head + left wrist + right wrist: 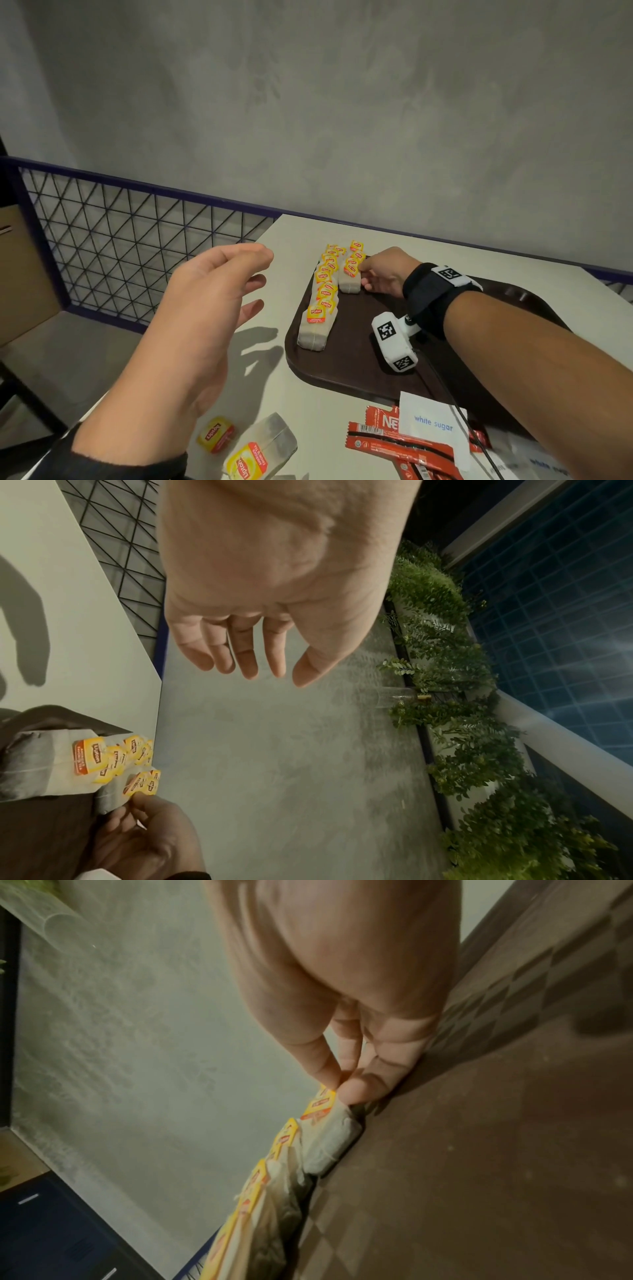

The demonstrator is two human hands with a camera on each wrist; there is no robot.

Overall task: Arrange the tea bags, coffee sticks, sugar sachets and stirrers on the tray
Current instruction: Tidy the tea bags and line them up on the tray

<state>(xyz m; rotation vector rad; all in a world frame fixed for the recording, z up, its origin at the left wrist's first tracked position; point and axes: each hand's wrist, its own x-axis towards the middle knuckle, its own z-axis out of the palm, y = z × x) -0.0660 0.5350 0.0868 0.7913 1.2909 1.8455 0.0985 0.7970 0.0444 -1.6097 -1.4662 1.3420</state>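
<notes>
A dark brown plastic tray lies on the pale desk, and along its left edge runs a long overlapping row of paper tea bags with yellow and red tags. Just beside it, toward the far end, stands a shorter second row of the same tea bags. The right hand rests low on the tray against this short row, its fingers and thumb drawn narrow together, pinching the yellow tag of the end bag. The left hand hangs in the air over the desk left of the tray, palm turned inward, fingers loosely spread and holding nothing. On the near part of the desk lie two loose tea bags with yellow tags, and near them a heap of red coffee sticks with a white sugar sachet printed in blue resting on top.
</notes>
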